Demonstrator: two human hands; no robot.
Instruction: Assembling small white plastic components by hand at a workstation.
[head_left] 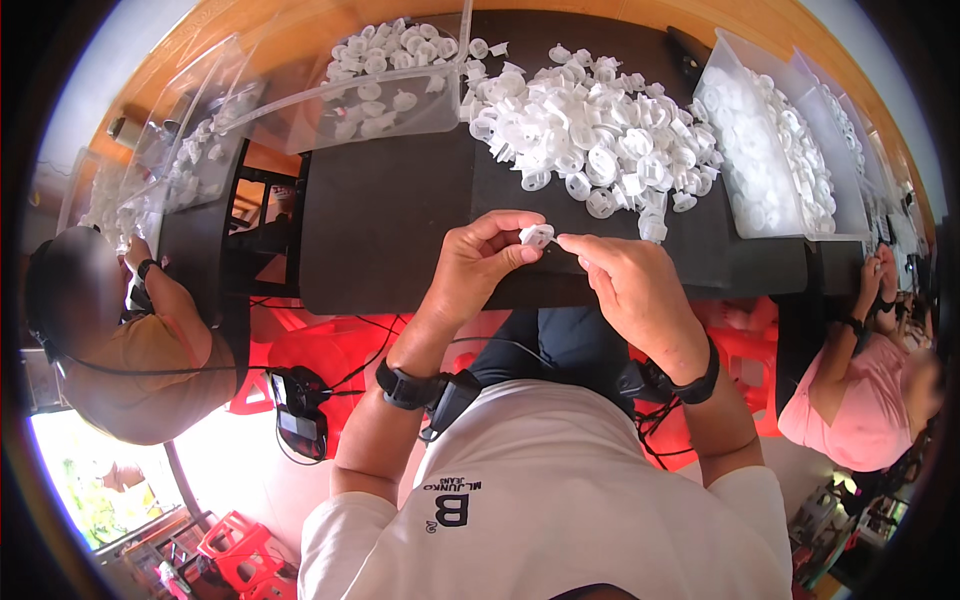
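Note:
Between the thumb and fingers of my left hand [478, 256] is a small round white plastic part [537, 236], its slotted face turned up. My right hand [632, 290] is closed beside it, with the index finger reaching to the right edge of the part. Whatever those right fingers pinch, if anything, is too small to make out. Both hands are just above the near edge of the dark table [390, 220]. Beyond them lies a large heap of similar white plastic parts [600, 130], its nearest pieces not far from my right hand.
A clear plastic bin [455, 100] with white parts stands at the back left, and another translucent bin [735, 130] of them at the right. One co-worker [150, 340] sits at the left, another [850, 400] at the right. Red stools [340, 350] and cables are below the table.

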